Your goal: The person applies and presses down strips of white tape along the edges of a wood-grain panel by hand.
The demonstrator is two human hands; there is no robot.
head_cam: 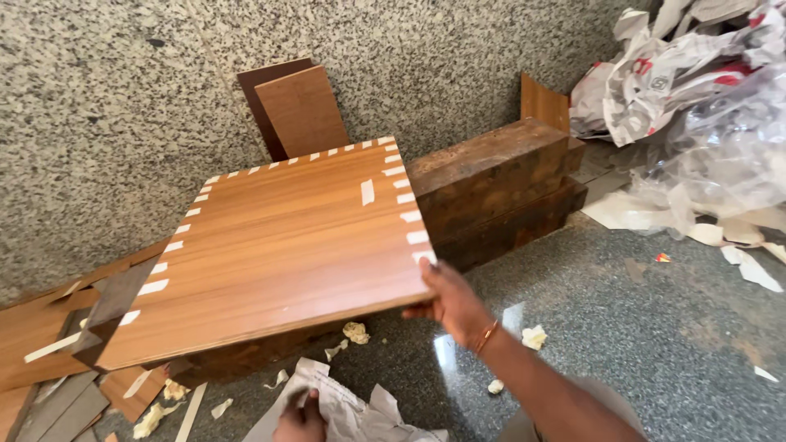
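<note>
A square wood-laminate board with short white tape strips along its edges lies tilted on dark timber beams. My right hand grips the board's near right corner, thumb on top; a thin bangle sits on the wrist. My left hand shows at the bottom edge, closed on a crumpled sheet of paper on the floor.
Two small laminate panels lean against the speckled granite wall. Crumpled plastic and paper wrapping piles up at the right. Laminate offcuts lie at the left. Tape scraps dot the grey stone floor.
</note>
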